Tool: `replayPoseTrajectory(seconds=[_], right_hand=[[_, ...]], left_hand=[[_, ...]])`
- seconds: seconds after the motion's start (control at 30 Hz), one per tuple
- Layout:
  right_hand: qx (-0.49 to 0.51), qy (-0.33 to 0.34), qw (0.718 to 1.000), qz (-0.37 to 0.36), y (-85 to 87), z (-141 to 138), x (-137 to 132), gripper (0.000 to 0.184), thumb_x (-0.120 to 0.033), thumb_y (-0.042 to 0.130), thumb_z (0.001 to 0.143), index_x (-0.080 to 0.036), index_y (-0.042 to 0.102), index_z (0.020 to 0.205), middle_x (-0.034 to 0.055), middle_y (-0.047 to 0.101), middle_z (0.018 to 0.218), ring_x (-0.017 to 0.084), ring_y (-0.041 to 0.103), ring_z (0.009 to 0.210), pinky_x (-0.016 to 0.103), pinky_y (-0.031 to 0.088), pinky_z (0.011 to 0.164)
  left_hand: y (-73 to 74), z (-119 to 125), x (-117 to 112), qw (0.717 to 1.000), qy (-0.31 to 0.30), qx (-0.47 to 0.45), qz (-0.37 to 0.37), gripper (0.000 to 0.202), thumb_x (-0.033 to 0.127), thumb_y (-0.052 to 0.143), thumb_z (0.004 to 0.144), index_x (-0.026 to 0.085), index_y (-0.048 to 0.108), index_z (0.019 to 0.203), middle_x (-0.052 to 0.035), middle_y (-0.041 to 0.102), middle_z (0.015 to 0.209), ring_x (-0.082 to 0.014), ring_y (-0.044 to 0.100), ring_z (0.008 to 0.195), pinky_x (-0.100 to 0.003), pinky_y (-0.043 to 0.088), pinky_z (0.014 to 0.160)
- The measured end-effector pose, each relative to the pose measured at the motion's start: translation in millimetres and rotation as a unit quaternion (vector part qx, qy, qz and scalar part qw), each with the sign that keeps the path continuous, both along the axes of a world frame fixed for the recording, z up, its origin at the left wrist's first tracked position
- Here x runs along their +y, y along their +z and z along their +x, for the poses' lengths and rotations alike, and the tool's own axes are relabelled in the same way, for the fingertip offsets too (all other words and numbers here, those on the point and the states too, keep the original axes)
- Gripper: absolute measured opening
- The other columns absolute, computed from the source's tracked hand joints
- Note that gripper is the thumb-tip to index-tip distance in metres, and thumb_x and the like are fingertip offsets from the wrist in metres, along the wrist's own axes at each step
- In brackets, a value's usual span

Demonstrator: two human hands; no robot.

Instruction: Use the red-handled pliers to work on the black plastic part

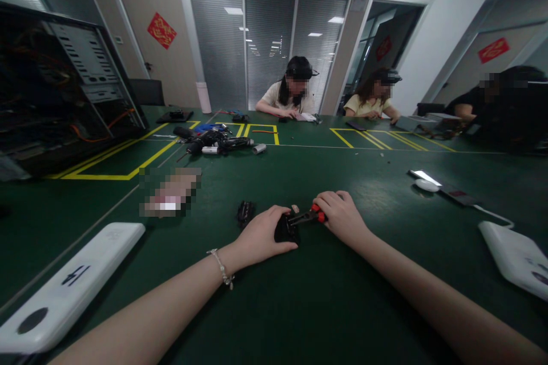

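Note:
My left hand (265, 235) is closed around a small black part (286, 230), holding it on the green table; its exact kind does not show. Red-handled pliers (311, 215) sit in my right hand (340, 212), with fingers wrapped round the grips. The jaws of the pliers point left and reach the top of the black part; I cannot tell whether they clamp it. Just left of my left hand lies another small black part (245, 214). A little pale piece (295, 209) is beyond the pliers' jaws.
A computer case (92, 85) with its side off stands far left. Tools and cables (209, 140) lie beyond my left hand. White devices lie left (77, 282) and right (518, 256). A phone (173, 191) lies left. Several people sit across the green table (299, 308).

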State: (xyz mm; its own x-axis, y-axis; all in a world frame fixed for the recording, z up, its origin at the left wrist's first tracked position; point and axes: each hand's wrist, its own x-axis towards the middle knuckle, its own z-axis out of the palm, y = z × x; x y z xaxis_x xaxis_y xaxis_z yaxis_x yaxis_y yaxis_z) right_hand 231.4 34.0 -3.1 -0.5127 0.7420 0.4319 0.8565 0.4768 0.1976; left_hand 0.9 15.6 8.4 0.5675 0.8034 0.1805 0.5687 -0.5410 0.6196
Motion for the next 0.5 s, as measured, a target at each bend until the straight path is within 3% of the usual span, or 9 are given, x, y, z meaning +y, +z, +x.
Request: replayPoseTrajectory(seconds=[0.13, 0.5], right_hand=[[-0.008, 0.002, 1.0, 0.007, -0.6, -0.8, 0.4, 0.03, -0.007, 0.047, 0.065, -0.018, 0.054, 0.092, 0.0061, 0.057, 0.094, 0.021, 0.049, 0.09, 0.04, 0.027, 0.087], [-0.027, -0.003, 0.999, -0.019, -0.1, -3.7, 1.5, 0.03, -0.006, 0.051, 0.062, -0.015, 0.054, 0.091, 0.0067, 0.056, 0.092, 0.02, 0.049, 0.086, 0.033, 0.037, 0.077]], left_hand=[[-1.5, 0.1, 0.7, 1.0, 0.0, 0.0, 0.003, 0.058, 0.041, 0.066, 0.062, 0.021, 0.044, 0.113, -0.0072, 0.05, 0.112, -0.0259, 0.049, 0.1, -0.039, 0.039, 0.086], [-4.8, -2.0, 3.2, 1.0, -0.006, 0.0, 0.01, 0.06, 0.044, 0.065, 0.062, 0.022, 0.042, 0.114, -0.0057, 0.049, 0.113, -0.0242, 0.049, 0.1, -0.038, 0.04, 0.085]])
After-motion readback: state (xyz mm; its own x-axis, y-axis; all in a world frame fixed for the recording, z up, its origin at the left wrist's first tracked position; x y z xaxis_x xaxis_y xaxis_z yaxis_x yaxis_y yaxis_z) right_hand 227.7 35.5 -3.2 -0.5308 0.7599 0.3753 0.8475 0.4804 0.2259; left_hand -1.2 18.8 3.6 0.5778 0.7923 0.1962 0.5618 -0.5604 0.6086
